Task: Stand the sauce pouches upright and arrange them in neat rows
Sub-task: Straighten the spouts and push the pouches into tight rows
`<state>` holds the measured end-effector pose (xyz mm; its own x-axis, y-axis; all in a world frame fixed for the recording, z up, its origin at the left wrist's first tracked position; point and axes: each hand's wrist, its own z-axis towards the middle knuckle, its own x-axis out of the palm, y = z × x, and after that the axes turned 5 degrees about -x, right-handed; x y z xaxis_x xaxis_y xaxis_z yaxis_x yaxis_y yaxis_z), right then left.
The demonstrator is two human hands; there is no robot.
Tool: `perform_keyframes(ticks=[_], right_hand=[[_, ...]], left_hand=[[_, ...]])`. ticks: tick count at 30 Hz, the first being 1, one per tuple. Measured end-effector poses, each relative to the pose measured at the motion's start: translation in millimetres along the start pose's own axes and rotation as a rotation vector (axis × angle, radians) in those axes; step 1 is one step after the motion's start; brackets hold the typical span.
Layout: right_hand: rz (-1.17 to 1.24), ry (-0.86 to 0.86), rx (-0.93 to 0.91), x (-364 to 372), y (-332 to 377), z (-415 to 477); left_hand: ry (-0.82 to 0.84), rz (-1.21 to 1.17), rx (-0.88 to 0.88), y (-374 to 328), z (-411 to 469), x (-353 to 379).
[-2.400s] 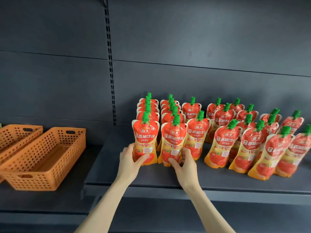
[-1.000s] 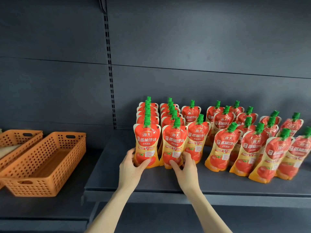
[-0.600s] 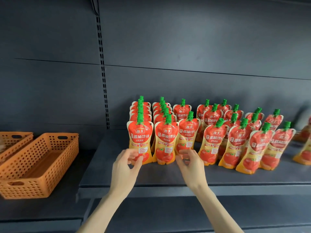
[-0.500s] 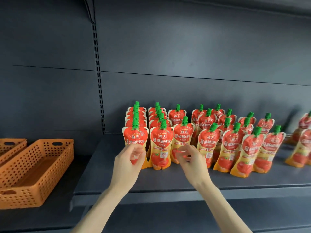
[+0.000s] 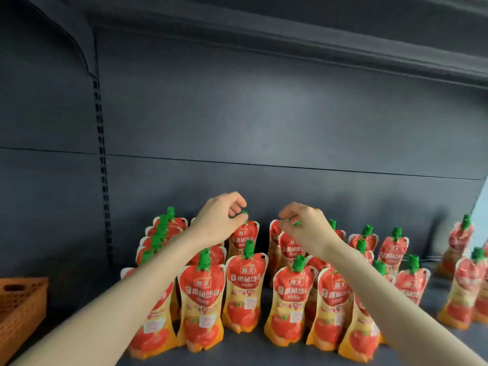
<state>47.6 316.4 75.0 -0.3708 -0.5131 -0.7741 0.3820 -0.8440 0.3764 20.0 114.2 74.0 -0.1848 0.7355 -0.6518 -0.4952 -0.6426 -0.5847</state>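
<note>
Several red and yellow sauce pouches with green caps stand upright in rows on the dark shelf. Both my arms reach over the front row to the back. My left hand pinches the green cap of a back-row pouch in the third column. My right hand pinches the green cap of the neighbouring back pouch just to the right. The two left columns stand in tight files; the pouches at centre right stand looser and slightly tilted.
An orange perforated basket sits at the lower left on a neighbouring shelf. More pouches stand apart at the far right. The grey back panel and an upper shelf close in behind and above.
Both hands let go of the front-row pouches, rose and reached back over them to pinch the caps of two back-row pouches. The camera moved closer and tilted up.
</note>
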Motion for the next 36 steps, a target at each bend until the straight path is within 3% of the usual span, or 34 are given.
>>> perform_keyframes(ticks=[7,17,23,36], right_hand=[[-0.069,0.264,-0.023,-7.4,-72.6,79.6],[-0.179,0.708,-0.092,10.1,-122.7,134.8],[-0.050,0.814,-0.101,22.2,-127.9,144.0],[0.071,0.801,-0.091,28.5,-118.6,141.8]], left_hand=[[0.267,0.195,-0.136,4.0,85.9,30.8],[0.659,0.438,-0.214,32.7,133.3,55.6],[0.674,0.467,-0.163,47.2,134.9,65.5],[0.635,0.372,-0.108,61.0,141.9,72.0]])
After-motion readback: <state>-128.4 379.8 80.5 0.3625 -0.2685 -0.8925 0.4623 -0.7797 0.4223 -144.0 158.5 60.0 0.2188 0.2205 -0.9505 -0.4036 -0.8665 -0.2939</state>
